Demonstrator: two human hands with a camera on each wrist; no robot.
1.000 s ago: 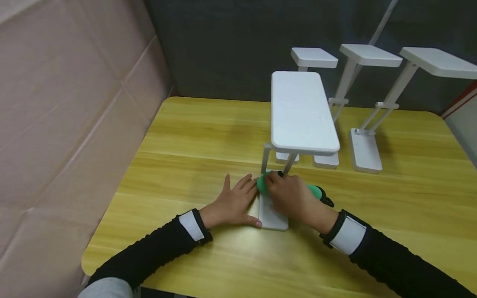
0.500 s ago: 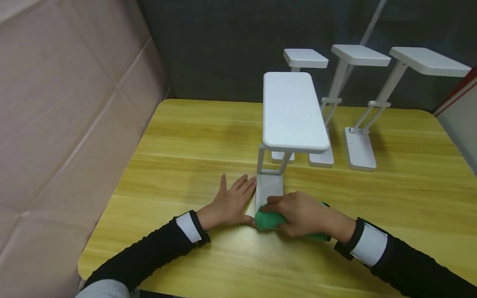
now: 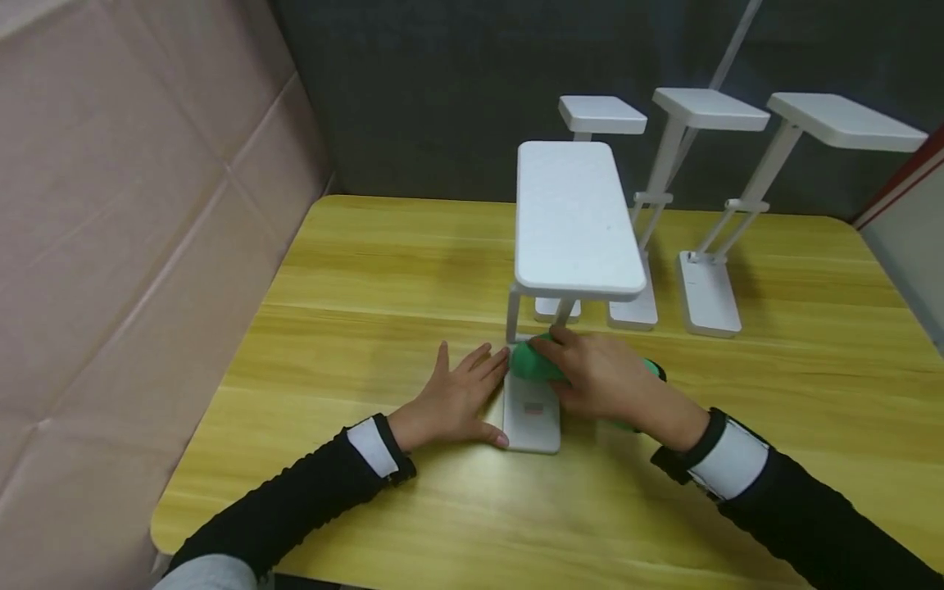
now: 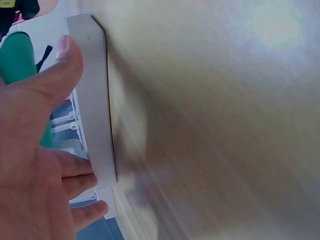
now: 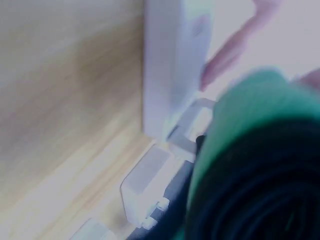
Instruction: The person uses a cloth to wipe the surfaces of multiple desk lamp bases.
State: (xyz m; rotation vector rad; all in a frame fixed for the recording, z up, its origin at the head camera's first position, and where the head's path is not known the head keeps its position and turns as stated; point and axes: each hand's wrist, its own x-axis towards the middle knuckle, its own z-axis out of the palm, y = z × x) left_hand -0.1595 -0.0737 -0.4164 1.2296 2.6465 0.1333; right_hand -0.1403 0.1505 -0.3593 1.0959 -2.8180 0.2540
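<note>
A white folding phone stand stands upright on the table, its flat top raised on two struts over a long base. My left hand lies with fingers spread beside that base, thumb and fingertips against its left edge. In the left wrist view the thumb and fingers line the base's side. My right hand grips a soft green roll with black ends and holds it over the base's far part, near the struts. The roll's dark spiral end fills much of the right wrist view.
Behind stand three more white phone stands, one at the back middle, one right of it and one furthest right. A dark panel backs the wooden table. A pale padded wall borders the left.
My right hand has moved the green roll from the base's far end to its near end, then back toward the struts. The left hand has stayed against the base.
</note>
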